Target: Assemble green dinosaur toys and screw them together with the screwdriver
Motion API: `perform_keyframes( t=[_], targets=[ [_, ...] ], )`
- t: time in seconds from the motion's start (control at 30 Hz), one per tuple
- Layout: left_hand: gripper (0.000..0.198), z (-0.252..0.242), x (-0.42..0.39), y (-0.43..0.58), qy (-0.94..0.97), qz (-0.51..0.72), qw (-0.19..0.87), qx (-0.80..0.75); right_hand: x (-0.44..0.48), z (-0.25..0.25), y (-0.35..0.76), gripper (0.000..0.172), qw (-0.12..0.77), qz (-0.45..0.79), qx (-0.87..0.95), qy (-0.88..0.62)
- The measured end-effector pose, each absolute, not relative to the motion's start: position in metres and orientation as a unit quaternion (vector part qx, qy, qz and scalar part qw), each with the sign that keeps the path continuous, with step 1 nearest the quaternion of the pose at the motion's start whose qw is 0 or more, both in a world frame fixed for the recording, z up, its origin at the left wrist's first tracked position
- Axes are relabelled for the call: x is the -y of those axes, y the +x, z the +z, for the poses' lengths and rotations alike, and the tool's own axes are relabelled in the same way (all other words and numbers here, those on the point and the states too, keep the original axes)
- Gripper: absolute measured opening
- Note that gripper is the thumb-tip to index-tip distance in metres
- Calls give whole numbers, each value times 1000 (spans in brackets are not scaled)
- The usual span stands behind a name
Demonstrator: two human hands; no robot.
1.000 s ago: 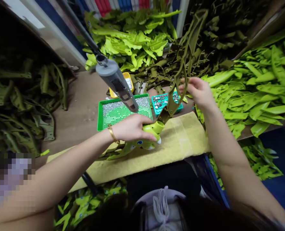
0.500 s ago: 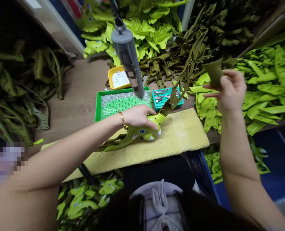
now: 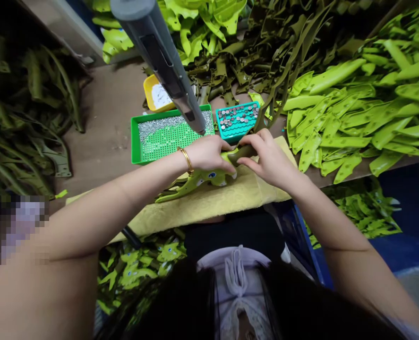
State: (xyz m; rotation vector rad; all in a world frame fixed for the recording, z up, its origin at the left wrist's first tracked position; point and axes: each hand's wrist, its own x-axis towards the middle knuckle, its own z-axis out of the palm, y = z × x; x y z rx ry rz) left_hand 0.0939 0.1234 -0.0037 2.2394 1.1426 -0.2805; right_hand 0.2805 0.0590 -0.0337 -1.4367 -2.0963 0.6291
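Note:
On the folded yellow cloth (image 3: 198,206) lies a lime-green plastic toy dinosaur part (image 3: 198,181) with a blue eye. My left hand (image 3: 211,153) is closed over its top, thumb towards me. My right hand (image 3: 269,158) pinches a short, curved olive plastic piece (image 3: 243,153) against the right end of the green part. A long olive strip (image 3: 280,94) rises behind my right fingers; its join to the toy is hidden. Just beyond my left hand hangs a grey electric screwdriver (image 3: 170,68), its tip over a green tray (image 3: 135,141) of small screws.
A teal tray (image 3: 235,136) of round metal pieces and a yellow dish (image 3: 149,94) of small white parts stand behind the cloth. Olive parts (image 3: 46,104) heap at the left, more at the back. Lime-green parts (image 3: 354,123) pile at the right; a bin (image 3: 297,236) stands below.
My right hand has come in from the right with the olive piece and brought it down onto the toy's right end. My left hand stays on the toy. The camera view has shifted.

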Motion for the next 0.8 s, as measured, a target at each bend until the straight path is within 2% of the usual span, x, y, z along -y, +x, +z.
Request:
perform_keyframes(
  t=[0.07,0.13,0.23,0.3,0.37,0.43,0.57,0.67,0.73,0.8],
  targets=[
    [63,-5,-123,91,849,-98,299,-424,-56,-35,276,34,268,218,763,-546],
    [57,-4,-122,88,855,-83,310,-407,-50,-41,273,40,314,206,736,-563],
    [49,4,-115,82,858,-46,339,-384,-38,-58,271,72,457,214,630,-591],
    [43,13,-104,81,870,-22,319,-376,-30,-72,268,88,527,288,538,-591],
    [37,20,-89,81,883,6,284,-374,-23,-81,262,83,526,419,491,-555],
    [38,23,-74,81,885,43,274,-374,-18,-84,253,68,499,513,491,-496],
    [54,23,-50,81,882,113,270,-370,-13,-73,240,47,532,536,524,-394],
    [73,28,-41,83,890,93,238,-376,-11,-68,237,33,539,553,528,-353],
    [60,33,-37,86,894,39,224,-386,-11,-69,234,28,560,550,512,-349],
    [43,37,-34,90,889,0,224,-399,-11,-72,229,31,580,542,491,-357]
  ],
)
